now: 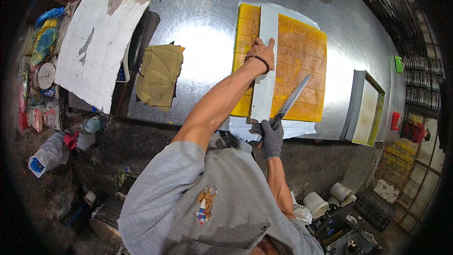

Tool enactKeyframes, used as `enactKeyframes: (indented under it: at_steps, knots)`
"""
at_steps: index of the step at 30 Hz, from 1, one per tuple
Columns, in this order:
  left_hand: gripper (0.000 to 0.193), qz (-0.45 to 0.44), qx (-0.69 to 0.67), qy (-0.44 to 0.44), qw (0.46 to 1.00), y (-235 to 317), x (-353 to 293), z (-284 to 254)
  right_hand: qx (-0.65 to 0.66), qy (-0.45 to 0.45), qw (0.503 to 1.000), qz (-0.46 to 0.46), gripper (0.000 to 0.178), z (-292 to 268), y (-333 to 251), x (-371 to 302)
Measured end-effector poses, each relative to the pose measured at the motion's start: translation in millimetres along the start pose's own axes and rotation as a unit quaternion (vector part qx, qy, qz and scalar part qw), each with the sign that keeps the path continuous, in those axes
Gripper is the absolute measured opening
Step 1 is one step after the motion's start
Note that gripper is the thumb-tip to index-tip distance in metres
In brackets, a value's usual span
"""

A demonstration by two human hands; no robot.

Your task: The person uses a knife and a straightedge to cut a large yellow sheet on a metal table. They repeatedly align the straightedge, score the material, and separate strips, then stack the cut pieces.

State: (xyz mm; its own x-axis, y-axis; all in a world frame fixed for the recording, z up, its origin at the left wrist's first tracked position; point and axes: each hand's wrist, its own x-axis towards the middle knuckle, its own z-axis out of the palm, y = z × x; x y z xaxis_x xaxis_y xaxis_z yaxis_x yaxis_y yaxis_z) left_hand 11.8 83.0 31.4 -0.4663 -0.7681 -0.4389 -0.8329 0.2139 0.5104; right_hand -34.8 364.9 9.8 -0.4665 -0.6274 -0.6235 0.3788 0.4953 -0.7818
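Note:
A glossy yellow-orange slab (302, 42), marked with straight lines, lies on a pale sheet (304, 129) on the metal table. Across its left part rests a long flat grey straightedge (264, 87). My bare left hand (263, 53), with a dark bracelet at the wrist, holds the straightedge down from above, thumb and fingers across its width. At the slab's near edge, my right hand (272, 139) in a grey glove is closed around the handle of a long knife (293, 98). The blade points up and right over the slab, near the straightedge; whether it touches is unclear.
A folded olive cloth (160, 76) and a large white board (96, 42) lie left. To the right stand a shallow rectangular frame (367, 108), a red object (395, 120) and a green one (399, 64). Stacked metal trays (422, 82) line the far right; white buckets (315, 204) stand below.

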Motion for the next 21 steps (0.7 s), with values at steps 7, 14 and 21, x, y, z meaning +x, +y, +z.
enactKeyframes:
  at_steps: [7,14,21]
  knots:
    - [0.108,0.006,-0.004,-0.005,1.0,-3.4,-1.2,-3.0,-0.02,0.0,1.0,0.015,0.016,-3.2,-2.5,2.8]
    - [0.107,0.091,-0.084,0.105,0.987,-48.3,-37.7,-2.4,-0.032,0.009,0.999,-0.013,0.02,-25.0,-9.1,2.0]
    - [0.115,0.016,-0.029,0.139,0.99,-73.7,-106.5,29.0,-0.022,0.044,0.998,-0.03,0.019,-36.9,-14.5,5.0]
